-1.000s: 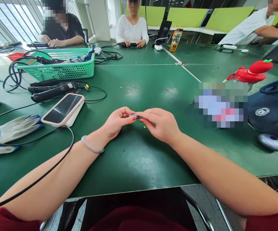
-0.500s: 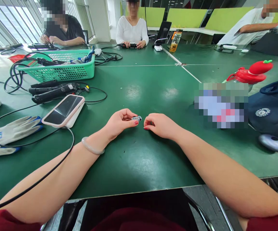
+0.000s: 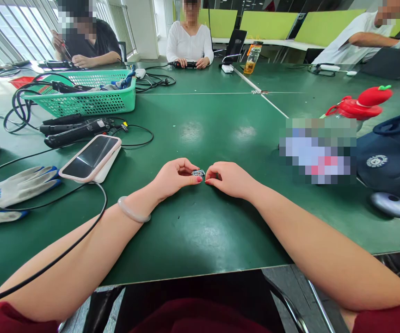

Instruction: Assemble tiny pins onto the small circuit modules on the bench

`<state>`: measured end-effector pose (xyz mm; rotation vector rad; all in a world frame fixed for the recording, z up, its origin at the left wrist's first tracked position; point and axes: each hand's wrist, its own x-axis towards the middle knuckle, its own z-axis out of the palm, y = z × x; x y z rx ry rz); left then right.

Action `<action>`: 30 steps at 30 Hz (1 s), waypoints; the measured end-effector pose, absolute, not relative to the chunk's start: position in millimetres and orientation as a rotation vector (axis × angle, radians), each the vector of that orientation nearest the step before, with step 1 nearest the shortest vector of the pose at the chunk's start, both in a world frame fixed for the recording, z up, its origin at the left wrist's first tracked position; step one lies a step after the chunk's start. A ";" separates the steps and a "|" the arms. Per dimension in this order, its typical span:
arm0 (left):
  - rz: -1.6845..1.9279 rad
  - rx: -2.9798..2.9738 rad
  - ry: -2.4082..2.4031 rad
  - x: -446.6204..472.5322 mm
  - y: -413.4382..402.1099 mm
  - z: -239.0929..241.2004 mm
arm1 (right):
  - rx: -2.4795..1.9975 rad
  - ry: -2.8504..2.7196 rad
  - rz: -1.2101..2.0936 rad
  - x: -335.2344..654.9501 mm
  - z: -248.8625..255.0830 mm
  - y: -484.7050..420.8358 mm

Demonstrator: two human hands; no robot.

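Note:
Over the green table (image 3: 200, 240), my left hand (image 3: 172, 178) pinches a small flat silvery piece with dark markings (image 3: 197, 173) between thumb and fingers. Its exact kind is too small to make out. My right hand (image 3: 232, 179) is close by on the right, its thumb and forefinger pressed together beside the piece's edge. Whatever those right fingertips hold, if anything, is too small to see. A pale bangle (image 3: 133, 212) circles my left wrist.
To the left lie a phone (image 3: 89, 157), work gloves (image 3: 22, 185), black tool handles (image 3: 78, 132), a looping black cable (image 3: 104, 203) and a green basket (image 3: 92, 102). Rightward are a dark blue bag (image 3: 390, 162) and a mouse (image 3: 392, 205). Several people sit around the table.
My hands have come slightly closer together, and the small piece appears turned a little. Across the table, the person in dark clothing has raised one hand with a thin tool.

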<state>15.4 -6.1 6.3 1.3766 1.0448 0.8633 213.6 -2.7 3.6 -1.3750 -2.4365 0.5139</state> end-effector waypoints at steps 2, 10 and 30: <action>0.863 1.380 1.049 15.4 -6.1 6.2 | -1.375 -2.436 0.539 214.7 3.6 -2.5; 0.860 1.399 1.051 15.2 -5.6 5.1 | -1.360 -2.420 0.569 217.0 2.2 -1.2; 0.877 1.391 1.077 15.9 -5.2 4.0 | -1.360 -2.292 0.547 217.3 -3.5 3.5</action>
